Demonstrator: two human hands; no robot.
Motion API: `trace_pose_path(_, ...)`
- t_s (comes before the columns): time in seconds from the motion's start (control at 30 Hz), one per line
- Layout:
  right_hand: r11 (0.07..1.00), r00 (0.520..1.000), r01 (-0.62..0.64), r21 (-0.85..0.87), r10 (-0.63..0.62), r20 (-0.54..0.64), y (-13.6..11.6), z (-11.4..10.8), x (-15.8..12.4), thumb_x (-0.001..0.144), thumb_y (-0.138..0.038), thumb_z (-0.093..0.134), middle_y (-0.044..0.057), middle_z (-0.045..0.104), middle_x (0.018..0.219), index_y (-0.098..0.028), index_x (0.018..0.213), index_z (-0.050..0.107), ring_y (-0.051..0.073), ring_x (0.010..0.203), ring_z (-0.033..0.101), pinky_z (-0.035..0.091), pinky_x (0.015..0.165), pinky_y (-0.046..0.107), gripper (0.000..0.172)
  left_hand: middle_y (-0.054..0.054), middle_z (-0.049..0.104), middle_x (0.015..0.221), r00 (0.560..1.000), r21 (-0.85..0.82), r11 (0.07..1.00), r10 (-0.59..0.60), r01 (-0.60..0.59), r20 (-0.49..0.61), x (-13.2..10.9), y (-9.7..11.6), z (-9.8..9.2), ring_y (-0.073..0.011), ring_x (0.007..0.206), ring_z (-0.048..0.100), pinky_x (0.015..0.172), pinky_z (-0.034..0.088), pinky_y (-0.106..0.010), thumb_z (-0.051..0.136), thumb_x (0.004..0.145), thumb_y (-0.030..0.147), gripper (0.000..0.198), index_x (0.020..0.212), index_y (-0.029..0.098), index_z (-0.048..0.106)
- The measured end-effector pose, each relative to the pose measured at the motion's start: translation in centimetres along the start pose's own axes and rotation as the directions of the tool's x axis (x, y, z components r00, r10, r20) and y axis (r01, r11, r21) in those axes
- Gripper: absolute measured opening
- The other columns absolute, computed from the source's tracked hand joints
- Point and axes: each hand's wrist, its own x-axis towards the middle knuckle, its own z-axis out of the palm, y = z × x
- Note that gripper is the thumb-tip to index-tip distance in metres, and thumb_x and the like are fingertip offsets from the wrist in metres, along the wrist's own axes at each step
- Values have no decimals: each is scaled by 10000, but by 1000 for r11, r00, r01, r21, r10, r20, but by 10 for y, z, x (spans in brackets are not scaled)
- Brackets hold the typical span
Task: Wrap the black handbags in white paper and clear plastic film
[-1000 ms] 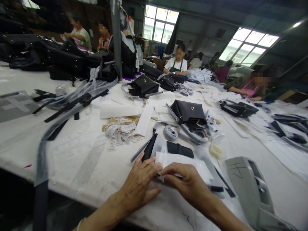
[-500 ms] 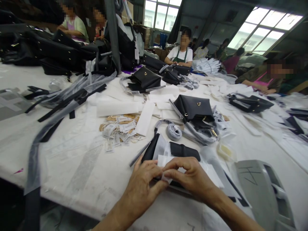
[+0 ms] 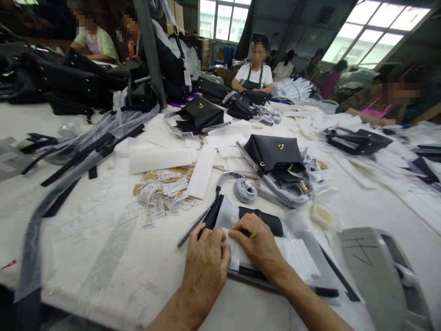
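Observation:
A black bag [image 3: 214,212] lies at the table's near edge, partly covered by translucent wrapping and white sheets [image 3: 299,257]. My left hand [image 3: 208,257] is on its left part, fingers curled at the edge of the white wrapping; what they pinch is hidden. Just to the right, my right hand [image 3: 255,241] has thumb and forefinger pinched together on the white wrapping [image 3: 235,253]. A black flap or strap piece [image 3: 263,221] shows behind my right hand. A wrapped handle [image 3: 229,175] arches up behind the bag, beside a coiled wrapped strap [image 3: 245,190].
A grey tape dispenser [image 3: 368,266] stands at the right, near a small clear box [image 3: 324,216]. Tags [image 3: 165,191] lie in a pile left of centre. Another black bag [image 3: 275,154] sits behind. Long wrapped straps [image 3: 69,184] cross the left side. Several people work across the table.
My left hand has turned more upright with its fingers curled in. My right hand has shifted slightly left and lies flatter over the wrapping. The view has shifted a little.

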Motion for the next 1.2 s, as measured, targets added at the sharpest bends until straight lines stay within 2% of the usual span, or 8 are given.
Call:
trace_pose_path(0.27, 996, 999, -36, -85, 34, -32, 3, 5, -1, 780, -110, 767, -16, 617, 740, -200, 722, 622, 182, 774, 551, 391, 747, 314, 180, -36, 707, 1049, 943, -8, 944, 329, -330, -56, -16, 8, -7, -183, 1030, 636, 1049, 353, -385, 457, 1004, 177, 193, 1080, 185, 634)
trace_pose_path(0.47, 980, 988, -4, -199, -27, -153, -1, -5, 2, 802, -78, 685, 33, 663, 838, -197, 861, 641, 223, 843, 595, 443, 778, 333, 139, -60, 713, 1108, 938, 97, 935, 335, -342, 85, -26, 11, -7, -213, 1021, 654, 979, 399, -391, 416, 1028, 280, 281, 1183, 155, 614)
trace_pose_path(0.63, 997, 873, -27, -77, -14, -488, 9, -93, -60, 885, -321, 606, 46, 715, 904, -222, 913, 692, 225, 860, 651, 488, 815, 344, 134, -51, 710, 1145, 922, 127, 914, 375, -385, 96, -24, 8, -8, -201, 1063, 649, 1010, 379, -400, 451, 1001, 214, 254, 1204, 187, 601)
trace_pose_path(0.7, 969, 790, -237, -65, 153, -594, 28, -142, -106, 835, -449, 624, 42, 733, 929, -244, 897, 718, 234, 821, 660, 496, 800, 357, 233, -55, 710, 1153, 908, 140, 897, 408, -418, 95, -23, 6, -8, -200, 1067, 649, 1013, 379, -395, 446, 996, 205, 262, 1208, 190, 600)
trace_pose_path(0.8, 824, 600, -566, 23, 430, -675, 65, -199, -177, 729, -545, 646, 56, 749, 919, -247, 879, 744, 275, 853, 666, 493, 820, 392, 347, -66, 709, 1163, 883, 180, 865, 459, -468, 92, -24, -1, -6, -213, 1065, 651, 1015, 376, -408, 436, 982, 183, 289, 1228, 184, 589)
trace_pose_path(0.9, 713, 518, -664, 228, 657, -548, 95, -225, -226, 627, -592, 689, 89, 754, 900, -211, 796, 750, 315, 933, 656, 488, 852, 416, 421, -68, 699, 1189, 845, 212, 820, 532, -532, 62, -25, -16, 3, -237, 1043, 657, 1001, 383, -425, 438, 974, 256, 305, 1233, 208, 592)
trace_pose_path(1.03, 647, 587, -620, 445, 758, -285, 116, -218, -240, 670, -689, 641, 106, 745, 844, -140, 781, 758, 268, 836, 661, 508, 794, 389, 572, -65, 690, 1209, 800, 199, 778, 597, -596, 60, -24, -34, 19, -279, 1040, 652, 1005, 370, -476, 411, 966, 303, 339, 1256, 245, 576)
trace_pose_path(1.2, 641, 606, -558, 527, 748, -269, 114, -204, -222, 683, -626, 689, 71, 716, 748, -110, 795, 766, 190, 696, 599, 454, 703, 325, 534, -86, 693, 1194, 809, 237, 779, 585, -580, 56, -26, -40, 21, -297, 1009, 656, 1007, 372, -501, 434, 957, 315, 372, 1302, 221, 540)
